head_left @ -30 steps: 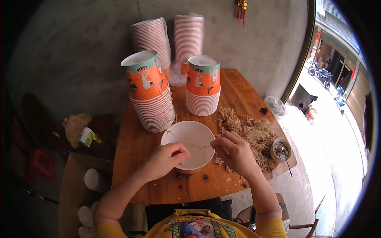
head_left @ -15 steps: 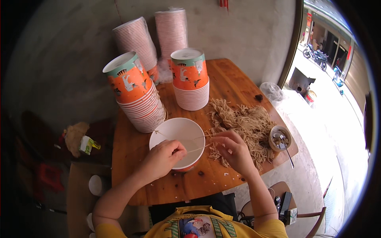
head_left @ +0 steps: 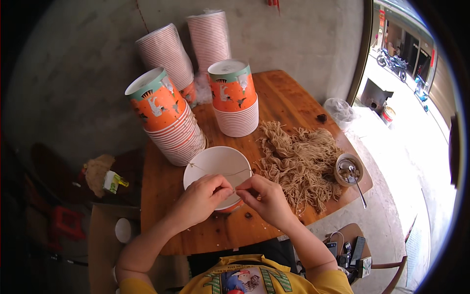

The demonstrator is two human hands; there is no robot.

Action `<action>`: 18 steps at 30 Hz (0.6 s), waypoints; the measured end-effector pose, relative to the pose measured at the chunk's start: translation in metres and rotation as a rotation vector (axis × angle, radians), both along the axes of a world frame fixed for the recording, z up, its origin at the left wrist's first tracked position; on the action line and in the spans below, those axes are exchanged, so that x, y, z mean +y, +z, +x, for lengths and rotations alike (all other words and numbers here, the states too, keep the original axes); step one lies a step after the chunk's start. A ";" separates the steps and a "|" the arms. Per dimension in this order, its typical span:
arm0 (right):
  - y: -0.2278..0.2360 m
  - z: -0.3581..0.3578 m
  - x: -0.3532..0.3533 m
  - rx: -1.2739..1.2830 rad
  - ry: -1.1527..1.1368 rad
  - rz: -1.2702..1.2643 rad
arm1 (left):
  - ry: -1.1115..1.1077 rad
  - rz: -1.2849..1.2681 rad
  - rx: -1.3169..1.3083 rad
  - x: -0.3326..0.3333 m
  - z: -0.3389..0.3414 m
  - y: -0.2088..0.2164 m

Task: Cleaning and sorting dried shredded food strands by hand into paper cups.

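Observation:
A white-lined paper bucket [head_left: 208, 160] stands upright on the wooden table in front of me, mouth up. A thin beige string [head_left: 230, 174] runs across its mouth from the left wall to the right rim. My left hand [head_left: 204, 197] is over the near left rim, thumb and fingers pinched on the string. My right hand [head_left: 268, 200] pinches near the string's end, its fingertips almost touching the left ones over the near rim. The exact hold is partly hidden by the fingers. Right of the bucket lies a tangled heap of beige strings [head_left: 298, 164].
Two stacks of orange-and-teal paper buckets [head_left: 155, 105] [head_left: 234, 95] stand upside down beyond the bucket. Plastic-wrapped stacks [head_left: 166, 54] rise behind. A small bowl with a spoon [head_left: 342, 177] sits at the right edge. A cardboard box [head_left: 105, 250] is at lower left.
My right hand has moved left and slightly down, from beside the string heap to the near rim, meeting my left hand. The string's near end has come with it.

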State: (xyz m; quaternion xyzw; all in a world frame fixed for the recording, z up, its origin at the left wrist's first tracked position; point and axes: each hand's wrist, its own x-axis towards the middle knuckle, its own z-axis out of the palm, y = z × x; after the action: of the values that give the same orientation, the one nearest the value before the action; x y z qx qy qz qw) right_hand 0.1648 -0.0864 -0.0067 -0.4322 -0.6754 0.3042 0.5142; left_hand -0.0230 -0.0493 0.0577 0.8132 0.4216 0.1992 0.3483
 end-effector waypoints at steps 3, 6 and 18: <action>0.004 0.003 -0.003 0.012 -0.014 -0.040 | -0.005 0.026 -0.027 0.007 -0.009 -0.008; 0.002 0.005 -0.003 0.047 -0.016 -0.042 | 0.048 -0.134 -0.099 0.013 -0.014 -0.010; 0.004 0.009 -0.008 0.041 -0.010 -0.032 | -0.128 -0.692 -0.193 0.024 -0.003 -0.006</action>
State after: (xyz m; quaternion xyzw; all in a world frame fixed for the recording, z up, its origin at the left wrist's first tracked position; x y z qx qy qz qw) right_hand 0.1734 -0.0940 -0.0024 -0.4374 -0.6576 0.3211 0.5227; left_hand -0.0261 -0.0255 0.0517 0.6494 0.3776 0.0983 0.6527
